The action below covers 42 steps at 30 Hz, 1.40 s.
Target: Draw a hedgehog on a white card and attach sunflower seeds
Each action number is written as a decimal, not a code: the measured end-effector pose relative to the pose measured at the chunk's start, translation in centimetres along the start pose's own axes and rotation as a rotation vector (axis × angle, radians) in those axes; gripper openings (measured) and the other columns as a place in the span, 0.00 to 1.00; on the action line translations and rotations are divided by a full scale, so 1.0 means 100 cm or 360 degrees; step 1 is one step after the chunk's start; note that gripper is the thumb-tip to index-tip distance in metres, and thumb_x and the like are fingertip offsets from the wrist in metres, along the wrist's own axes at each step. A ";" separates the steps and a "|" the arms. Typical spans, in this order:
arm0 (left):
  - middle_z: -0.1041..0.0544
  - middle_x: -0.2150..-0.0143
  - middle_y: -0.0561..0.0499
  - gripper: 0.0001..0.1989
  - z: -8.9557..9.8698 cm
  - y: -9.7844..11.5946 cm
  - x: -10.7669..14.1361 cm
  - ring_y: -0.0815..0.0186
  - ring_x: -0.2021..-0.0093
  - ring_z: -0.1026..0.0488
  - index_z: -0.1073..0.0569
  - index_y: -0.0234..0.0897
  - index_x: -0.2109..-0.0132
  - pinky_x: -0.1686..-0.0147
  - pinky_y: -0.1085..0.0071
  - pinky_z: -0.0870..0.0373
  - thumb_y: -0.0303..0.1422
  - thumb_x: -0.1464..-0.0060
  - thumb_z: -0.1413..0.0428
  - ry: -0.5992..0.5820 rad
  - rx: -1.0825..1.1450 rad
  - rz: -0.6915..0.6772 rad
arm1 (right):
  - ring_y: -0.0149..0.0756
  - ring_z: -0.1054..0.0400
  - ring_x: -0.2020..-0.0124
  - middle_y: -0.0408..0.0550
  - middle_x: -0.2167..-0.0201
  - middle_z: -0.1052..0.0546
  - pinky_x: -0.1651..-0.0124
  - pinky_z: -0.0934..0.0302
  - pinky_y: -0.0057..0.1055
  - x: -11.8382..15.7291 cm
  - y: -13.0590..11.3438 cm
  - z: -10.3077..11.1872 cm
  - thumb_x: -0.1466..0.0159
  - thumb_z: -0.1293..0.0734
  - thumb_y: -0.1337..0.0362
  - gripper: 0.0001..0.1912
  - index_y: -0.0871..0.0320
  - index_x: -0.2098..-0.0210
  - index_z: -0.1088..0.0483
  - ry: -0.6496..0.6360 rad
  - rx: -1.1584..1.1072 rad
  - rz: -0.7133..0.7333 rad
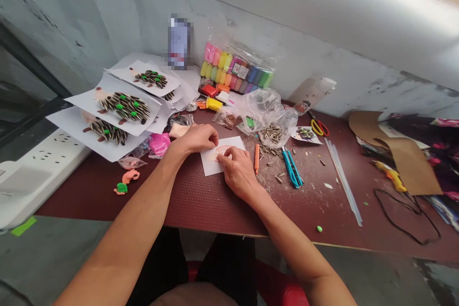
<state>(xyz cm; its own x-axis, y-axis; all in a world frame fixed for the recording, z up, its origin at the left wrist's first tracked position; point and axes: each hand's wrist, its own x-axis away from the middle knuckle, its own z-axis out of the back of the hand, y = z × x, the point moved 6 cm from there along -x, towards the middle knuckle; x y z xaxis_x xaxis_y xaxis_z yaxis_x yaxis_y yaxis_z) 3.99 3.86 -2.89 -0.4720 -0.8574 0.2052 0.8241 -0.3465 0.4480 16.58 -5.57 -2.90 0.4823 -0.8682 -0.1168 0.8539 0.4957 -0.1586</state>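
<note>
Pinning a small white paper card [211, 163] flat on the maroon tabletop [204, 205], fingers curled narrow: left hand [197, 138], right hand [238, 173]. Just beside: orange marker [256, 158], loose sunflower seeds [270, 151].

1. This is a small craft workroom, set up around a work table with a scuffed dark-red top [215, 215] under the hands [218, 158].
2. Left of the hands lie paper pictures made with striped sunflower seeds [124, 107], beside a bag of coloured modelling clay [233, 69] ahead of them.
3. Right of the hands are a teal craft knife [292, 168], red-handled scissors [320, 127], clear glue sticks [342, 179] and a yellow glue gun [390, 177].
4. A bare wall with peeling paint [71, 19] and a white power strip [43, 162] on the far left suggest a plain, utilitarian room.
</note>
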 end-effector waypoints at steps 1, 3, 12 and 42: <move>0.14 0.60 0.50 0.14 0.000 0.000 0.000 0.58 0.58 0.20 0.16 0.42 0.60 0.53 0.66 0.30 0.28 0.51 0.44 0.0000 -0.0001 0.0002 | 0.42 0.37 0.54 0.52 0.53 0.26 0.50 0.49 0.37 0.000 -0.001 0.000 0.30 0.40 0.72 0.15 0.54 0.52 0.23 -0.0001 -0.0016 0.0005; 0.14 0.60 0.50 0.14 0.000 0.000 0.000 0.58 0.58 0.20 0.16 0.42 0.61 0.53 0.66 0.30 0.28 0.52 0.44 0.0001 -0.0001 -0.0003 | 0.43 0.37 0.53 0.53 0.53 0.26 0.50 0.49 0.37 0.001 -0.002 0.000 0.30 0.40 0.72 0.16 0.55 0.51 0.24 -0.0002 -0.0033 0.0015; 0.14 0.60 0.50 0.13 -0.001 -0.001 -0.002 0.59 0.58 0.20 0.16 0.42 0.62 0.53 0.67 0.30 0.28 0.52 0.43 0.0014 0.0008 -0.0021 | 0.43 0.36 0.55 0.53 0.54 0.25 0.50 0.48 0.39 0.002 -0.001 0.004 0.29 0.41 0.71 0.17 0.53 0.53 0.22 0.0047 0.0004 0.0004; 0.15 0.60 0.50 0.13 0.002 0.001 0.000 0.58 0.58 0.20 0.16 0.41 0.62 0.55 0.67 0.30 0.26 0.53 0.43 0.0011 0.0028 -0.0016 | 0.43 0.38 0.57 0.53 0.55 0.25 0.51 0.50 0.39 0.003 -0.008 0.003 0.28 0.41 0.70 0.16 0.54 0.54 0.22 -0.0016 0.0131 0.0062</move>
<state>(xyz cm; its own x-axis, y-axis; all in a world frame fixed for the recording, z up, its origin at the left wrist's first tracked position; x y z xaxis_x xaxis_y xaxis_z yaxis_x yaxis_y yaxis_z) 4.04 3.92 -2.69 -0.4778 -0.8567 0.1944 0.8138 -0.3484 0.4651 16.05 -6.22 -2.54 0.5167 -0.8488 -0.1115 0.8476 0.5256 -0.0728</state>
